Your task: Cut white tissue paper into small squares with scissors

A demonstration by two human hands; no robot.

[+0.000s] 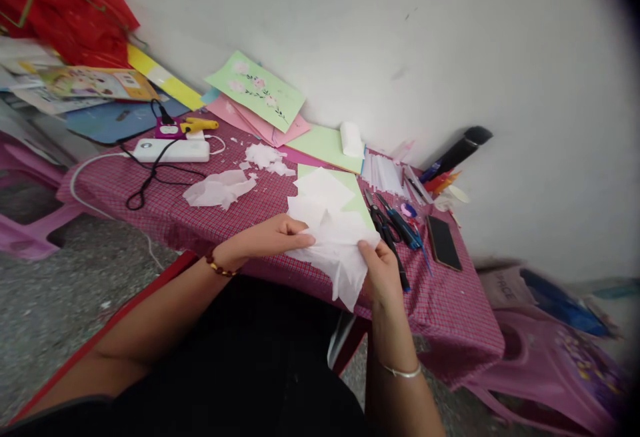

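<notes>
A thin, crumpled white tissue is stretched between my two hands above the front edge of the table. My left hand pinches its left side between thumb and fingers. On the other side my right hand grips the right edge, thumb on top. Behind the tissue, more white tissue pieces lie on a light green sheet. Torn white scraps and a larger flat piece are spread to the left. Black-handled scissors rest just right of the green sheet.
Blue-handled tools and a dark phone lie at the right. A white power strip with cables and a yellow glue gun are at the left. Against the wall leans a green card with painted flowers.
</notes>
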